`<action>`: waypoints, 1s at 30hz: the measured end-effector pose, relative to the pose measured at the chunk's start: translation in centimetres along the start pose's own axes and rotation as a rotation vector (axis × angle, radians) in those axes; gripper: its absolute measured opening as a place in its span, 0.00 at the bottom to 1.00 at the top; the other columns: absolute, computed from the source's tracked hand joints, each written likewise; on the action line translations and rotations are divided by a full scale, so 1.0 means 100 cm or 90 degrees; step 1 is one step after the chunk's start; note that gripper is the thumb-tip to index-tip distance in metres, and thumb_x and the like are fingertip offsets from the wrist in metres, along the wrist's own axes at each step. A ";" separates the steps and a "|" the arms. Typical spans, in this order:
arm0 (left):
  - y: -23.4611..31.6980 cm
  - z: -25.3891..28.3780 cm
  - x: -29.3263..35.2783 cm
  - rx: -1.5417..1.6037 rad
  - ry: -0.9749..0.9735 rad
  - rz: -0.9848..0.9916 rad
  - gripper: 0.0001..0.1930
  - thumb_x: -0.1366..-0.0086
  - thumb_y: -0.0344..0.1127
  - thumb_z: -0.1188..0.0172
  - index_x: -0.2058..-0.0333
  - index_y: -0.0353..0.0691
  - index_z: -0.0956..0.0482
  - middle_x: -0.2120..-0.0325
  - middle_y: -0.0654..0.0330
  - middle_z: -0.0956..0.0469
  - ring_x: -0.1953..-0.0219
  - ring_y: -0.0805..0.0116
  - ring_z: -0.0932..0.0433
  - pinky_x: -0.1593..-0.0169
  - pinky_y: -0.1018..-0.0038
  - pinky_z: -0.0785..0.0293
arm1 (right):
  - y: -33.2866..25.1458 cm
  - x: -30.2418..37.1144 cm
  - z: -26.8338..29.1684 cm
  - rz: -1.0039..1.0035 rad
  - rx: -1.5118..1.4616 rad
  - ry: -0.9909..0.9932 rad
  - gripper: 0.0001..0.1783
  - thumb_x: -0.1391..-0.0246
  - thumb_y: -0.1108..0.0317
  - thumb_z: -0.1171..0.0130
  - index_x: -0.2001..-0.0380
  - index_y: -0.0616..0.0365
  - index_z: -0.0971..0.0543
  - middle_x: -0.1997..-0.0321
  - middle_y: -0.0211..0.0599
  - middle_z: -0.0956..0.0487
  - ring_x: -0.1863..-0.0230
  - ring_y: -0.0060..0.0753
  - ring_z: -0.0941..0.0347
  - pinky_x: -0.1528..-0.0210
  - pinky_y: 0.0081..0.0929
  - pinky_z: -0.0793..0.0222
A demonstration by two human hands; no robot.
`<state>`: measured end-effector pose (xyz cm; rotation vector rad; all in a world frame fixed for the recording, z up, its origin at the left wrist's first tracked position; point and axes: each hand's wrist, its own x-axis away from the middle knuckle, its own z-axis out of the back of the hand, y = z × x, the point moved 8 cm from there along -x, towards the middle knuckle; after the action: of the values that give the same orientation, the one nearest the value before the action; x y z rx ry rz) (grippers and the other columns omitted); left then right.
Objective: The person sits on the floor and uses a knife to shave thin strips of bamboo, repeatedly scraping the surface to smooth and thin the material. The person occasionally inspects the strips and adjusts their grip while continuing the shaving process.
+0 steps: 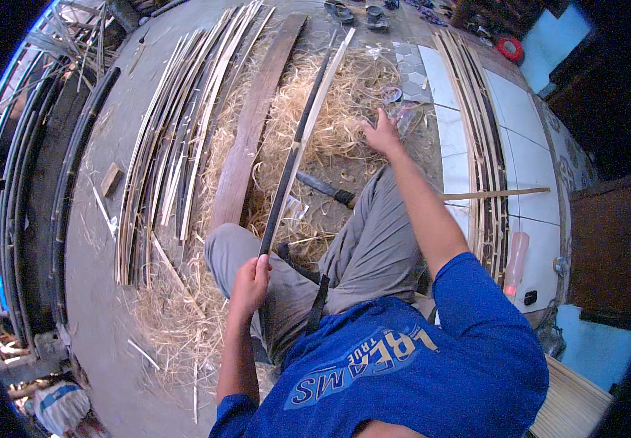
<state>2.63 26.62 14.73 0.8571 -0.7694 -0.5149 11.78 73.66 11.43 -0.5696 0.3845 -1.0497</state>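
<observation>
Your left hand [248, 286] pinches a bamboo strip [284, 186] by its near end; your right hand [383, 136], spread, hovers by the shavings [341, 91], near the left edge of the white tiles [524, 150].

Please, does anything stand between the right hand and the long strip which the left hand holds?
Nothing visible stands between the right hand and the long strip in the left hand; the pale shavings there lie below.
</observation>
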 end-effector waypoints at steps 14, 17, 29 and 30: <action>-0.020 0.024 0.040 -0.082 0.157 0.033 0.20 0.35 0.47 0.45 0.69 0.30 0.25 0.82 0.52 0.28 0.78 0.68 0.31 0.71 0.69 0.34 | -0.104 0.010 0.089 0.093 -0.432 -0.455 0.14 0.39 0.60 0.54 0.57 0.53 0.25 0.82 0.23 0.38 0.81 0.19 0.38 0.72 0.25 0.31; -0.026 0.020 0.031 -0.010 0.165 0.031 0.19 0.35 0.45 0.45 0.72 0.31 0.27 0.84 0.59 0.31 0.78 0.74 0.35 0.73 0.72 0.37 | -0.084 -0.020 0.143 0.254 -0.099 -0.256 0.16 0.39 0.58 0.53 0.61 0.57 0.23 0.76 0.31 0.27 0.73 0.29 0.29 0.64 0.31 0.30; -0.027 0.022 0.023 0.048 0.186 0.072 0.19 0.34 0.44 0.46 0.75 0.32 0.30 0.84 0.65 0.34 0.77 0.76 0.39 0.73 0.74 0.38 | -0.051 0.056 0.164 -0.037 -0.765 0.098 0.17 0.37 0.52 0.57 0.64 0.54 0.28 0.86 0.21 0.41 0.87 0.15 0.47 0.86 0.16 0.53; -0.024 0.025 0.026 0.023 0.190 0.080 0.19 0.34 0.44 0.46 0.75 0.31 0.29 0.83 0.64 0.34 0.77 0.76 0.38 0.72 0.74 0.38 | -0.052 0.073 0.130 -0.103 -0.811 0.035 0.17 0.37 0.51 0.56 0.65 0.52 0.28 0.86 0.20 0.42 0.87 0.14 0.48 0.87 0.16 0.55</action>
<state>2.11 22.34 14.87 0.8894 -0.5549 -0.2534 18.68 68.55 24.71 -1.7204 1.0800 -0.8760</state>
